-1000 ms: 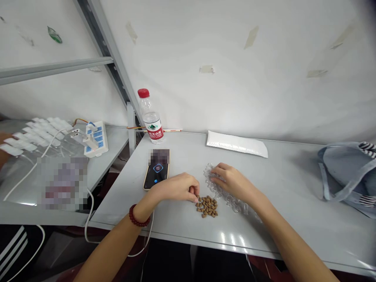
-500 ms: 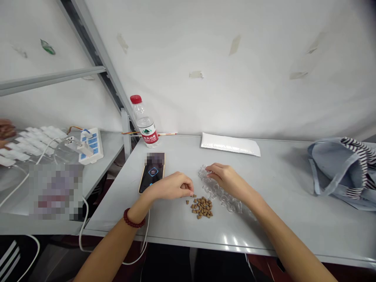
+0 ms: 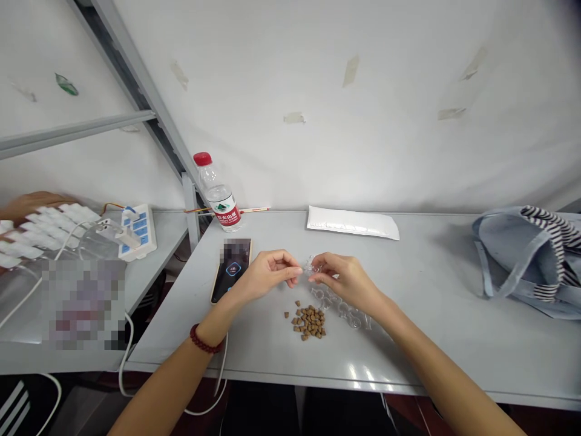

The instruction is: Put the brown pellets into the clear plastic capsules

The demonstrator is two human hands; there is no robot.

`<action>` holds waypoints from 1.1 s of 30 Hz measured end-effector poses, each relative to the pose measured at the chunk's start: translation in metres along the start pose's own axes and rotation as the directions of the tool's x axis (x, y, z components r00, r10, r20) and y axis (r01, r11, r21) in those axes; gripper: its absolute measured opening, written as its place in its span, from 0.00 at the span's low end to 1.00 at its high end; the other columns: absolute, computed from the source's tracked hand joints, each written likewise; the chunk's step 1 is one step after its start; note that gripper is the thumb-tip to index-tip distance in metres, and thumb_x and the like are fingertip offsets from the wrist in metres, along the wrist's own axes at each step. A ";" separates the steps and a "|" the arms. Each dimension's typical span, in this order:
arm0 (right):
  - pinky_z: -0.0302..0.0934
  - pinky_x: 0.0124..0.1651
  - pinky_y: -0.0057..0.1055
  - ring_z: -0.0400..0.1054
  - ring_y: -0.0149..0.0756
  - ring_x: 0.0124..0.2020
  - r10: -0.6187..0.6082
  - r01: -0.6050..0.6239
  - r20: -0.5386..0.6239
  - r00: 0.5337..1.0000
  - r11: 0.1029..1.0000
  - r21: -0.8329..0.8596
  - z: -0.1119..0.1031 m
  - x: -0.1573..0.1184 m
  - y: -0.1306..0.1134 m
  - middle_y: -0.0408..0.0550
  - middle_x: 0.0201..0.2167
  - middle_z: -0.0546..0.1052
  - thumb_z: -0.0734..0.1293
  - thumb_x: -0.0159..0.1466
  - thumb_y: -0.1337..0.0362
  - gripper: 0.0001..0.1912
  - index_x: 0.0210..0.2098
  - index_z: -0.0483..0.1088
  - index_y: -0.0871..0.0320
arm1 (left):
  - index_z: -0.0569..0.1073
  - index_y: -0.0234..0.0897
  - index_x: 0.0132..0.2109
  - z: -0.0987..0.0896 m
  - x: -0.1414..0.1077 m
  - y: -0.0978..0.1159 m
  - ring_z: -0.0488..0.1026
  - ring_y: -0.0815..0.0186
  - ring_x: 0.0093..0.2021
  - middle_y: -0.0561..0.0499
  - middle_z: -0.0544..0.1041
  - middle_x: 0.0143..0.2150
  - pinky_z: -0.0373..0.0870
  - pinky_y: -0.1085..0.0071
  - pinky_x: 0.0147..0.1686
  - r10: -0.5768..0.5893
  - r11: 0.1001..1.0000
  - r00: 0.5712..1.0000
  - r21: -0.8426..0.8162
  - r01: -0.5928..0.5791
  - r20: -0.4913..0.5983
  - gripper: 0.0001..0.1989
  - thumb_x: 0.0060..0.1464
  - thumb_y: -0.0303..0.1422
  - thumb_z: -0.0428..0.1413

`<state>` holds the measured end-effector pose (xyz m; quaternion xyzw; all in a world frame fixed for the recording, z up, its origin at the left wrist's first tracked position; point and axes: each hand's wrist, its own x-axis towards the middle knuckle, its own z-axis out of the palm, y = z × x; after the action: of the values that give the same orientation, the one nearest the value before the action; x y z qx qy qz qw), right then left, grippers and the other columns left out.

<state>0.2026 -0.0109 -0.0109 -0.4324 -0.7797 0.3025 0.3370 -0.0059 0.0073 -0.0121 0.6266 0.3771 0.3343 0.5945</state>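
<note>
Head view of two bare hands at work on a smooth grey counter (image 3: 436,315), with places given relative to a heap of small, brown, chunky pellets (image 3: 310,324), which lies near the front edge. Two loose pellets rest just left of the heap. A strip of clear plastic with rounded cells (image 3: 349,316) runs along the heap's right side and beyond it, its far end raised to the right hand (image 3: 340,275), whose fingers pinch it. The left hand (image 3: 275,269), beyond the heap and to its left, has thumb and forefinger drawn together beside that end; whether they grasp anything cannot be told. Left of the heap lies a black-screened smartphone in a pale case (image 3: 234,266); farther beyond, also left, stands a clear bottle with red cap and label (image 3: 223,206). Beyond the heap, toward the wall, lies a flat white packet (image 3: 353,223); well to its right sits a grey-blue fabric bag (image 3: 512,263).
</note>
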 end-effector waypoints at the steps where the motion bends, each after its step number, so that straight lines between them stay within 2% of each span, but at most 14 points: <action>1: 0.66 0.30 0.30 0.72 0.33 0.26 0.003 -0.003 -0.001 1.000 1.000 0.026 0.000 0.000 -0.001 0.45 0.26 0.76 0.68 0.61 0.66 0.05 0.36 0.68 0.58 | 0.74 0.32 0.33 0.001 0.000 0.000 0.72 0.72 0.25 0.54 0.76 0.25 0.69 0.74 0.31 -0.002 1.000 1.000 -0.003 0.002 0.008 0.08 0.51 0.34 0.61; 4: 0.67 0.31 0.30 0.71 0.32 0.26 0.001 -0.002 0.014 1.000 0.998 0.064 0.000 0.000 -0.003 0.44 0.27 0.77 0.67 0.60 0.68 0.04 0.36 0.68 0.58 | 0.75 0.32 0.33 0.005 0.001 0.000 0.72 0.71 0.25 0.53 0.76 0.24 0.70 0.74 0.30 -0.011 1.000 1.000 -0.026 0.011 0.008 0.08 0.50 0.34 0.62; 12: 0.64 0.29 0.28 0.71 0.30 0.24 -0.007 0.007 0.085 0.996 1.000 -0.001 0.001 -0.003 -0.003 0.45 0.27 0.77 0.65 0.62 0.70 0.03 0.37 0.69 0.59 | 0.75 0.32 0.32 0.009 0.003 -0.002 0.72 0.71 0.24 0.53 0.76 0.23 0.70 0.73 0.29 -0.043 0.997 0.999 -0.066 0.041 -0.029 0.10 0.47 0.35 0.63; 18: 0.64 0.28 0.26 0.71 0.29 0.23 -0.056 0.056 0.080 0.995 0.998 -0.003 0.003 -0.004 -0.004 0.43 0.24 0.77 0.63 0.62 0.71 0.05 0.36 0.70 0.60 | 0.74 0.32 0.31 0.010 0.005 -0.005 0.72 0.71 0.23 0.53 0.76 0.23 0.69 0.74 0.28 -0.055 0.994 0.998 -0.101 0.052 -0.034 0.13 0.45 0.37 0.65; 22: 0.65 0.27 0.26 0.71 0.30 0.21 -0.063 0.061 0.023 0.998 0.997 0.054 0.006 -0.006 -0.004 0.42 0.21 0.76 0.61 0.62 0.70 0.07 0.36 0.71 0.59 | 0.73 0.31 0.31 0.012 0.006 -0.008 0.71 0.71 0.22 0.53 0.75 0.23 0.68 0.74 0.26 -0.074 0.989 0.997 -0.125 0.078 0.035 0.16 0.45 0.41 0.64; 25: 0.67 0.28 0.27 0.72 0.30 0.22 -0.074 0.075 -0.014 0.997 0.993 0.089 0.008 -0.007 -0.004 0.43 0.24 0.78 0.60 0.62 0.71 0.08 0.36 0.71 0.58 | 0.74 0.30 0.31 0.013 0.006 -0.012 0.72 0.71 0.23 0.52 0.75 0.23 0.69 0.74 0.26 -0.084 0.984 0.990 -0.147 0.100 0.111 0.18 0.49 0.45 0.62; 30: 0.67 0.30 0.28 0.73 0.32 0.25 -0.106 0.107 -0.015 0.994 0.994 0.025 0.013 -0.002 -0.001 0.44 0.26 0.80 0.61 0.64 0.68 0.07 0.36 0.72 0.58 | 0.73 0.30 0.29 0.010 0.005 -0.015 0.72 0.70 0.22 0.50 0.75 0.22 0.68 0.74 0.25 -0.098 0.979 0.977 -0.158 0.129 0.190 0.20 0.50 0.46 0.60; 33: 0.68 0.33 0.33 0.75 0.36 0.30 -0.108 0.106 -0.025 0.994 0.993 -0.055 0.007 -0.003 -0.009 0.48 0.33 0.80 0.65 0.64 0.62 0.09 0.43 0.70 0.57 | 0.73 0.30 0.29 0.007 0.005 -0.011 0.71 0.71 0.22 0.51 0.74 0.22 0.67 0.75 0.24 -0.106 0.979 0.975 -0.153 0.137 0.196 0.18 0.49 0.44 0.61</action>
<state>0.1938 -0.0186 -0.0089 -0.4030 -0.8048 0.2566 0.3520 0.0016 0.0083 -0.0232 0.5792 0.3285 0.2673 0.6966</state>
